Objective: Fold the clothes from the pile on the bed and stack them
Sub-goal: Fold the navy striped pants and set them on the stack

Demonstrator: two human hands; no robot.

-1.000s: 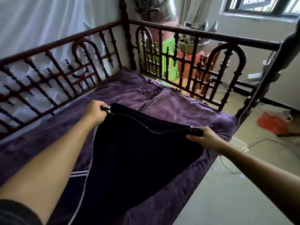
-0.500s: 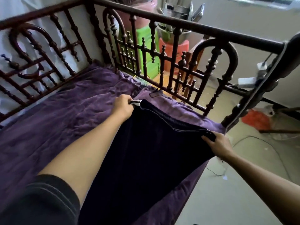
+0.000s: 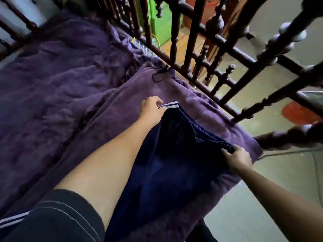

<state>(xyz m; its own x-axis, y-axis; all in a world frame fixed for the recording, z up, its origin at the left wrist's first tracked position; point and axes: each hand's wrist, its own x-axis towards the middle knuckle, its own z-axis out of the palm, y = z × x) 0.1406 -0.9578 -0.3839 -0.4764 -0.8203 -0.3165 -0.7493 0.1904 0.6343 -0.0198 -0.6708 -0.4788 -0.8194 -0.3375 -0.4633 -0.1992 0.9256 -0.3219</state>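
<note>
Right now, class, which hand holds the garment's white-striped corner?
The left hand pinches the striped corner of the navy garment; the right hand grips a plain dark edge.

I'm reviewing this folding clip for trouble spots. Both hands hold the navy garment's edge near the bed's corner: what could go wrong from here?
The right hand holds the navy garment at the floor-side edge of the purple blanket, so laid there it may slide off.
The left hand pinches only the striped corner; that grip could slip.
The blanket is rumpled, so folds may turn uneven.
</note>
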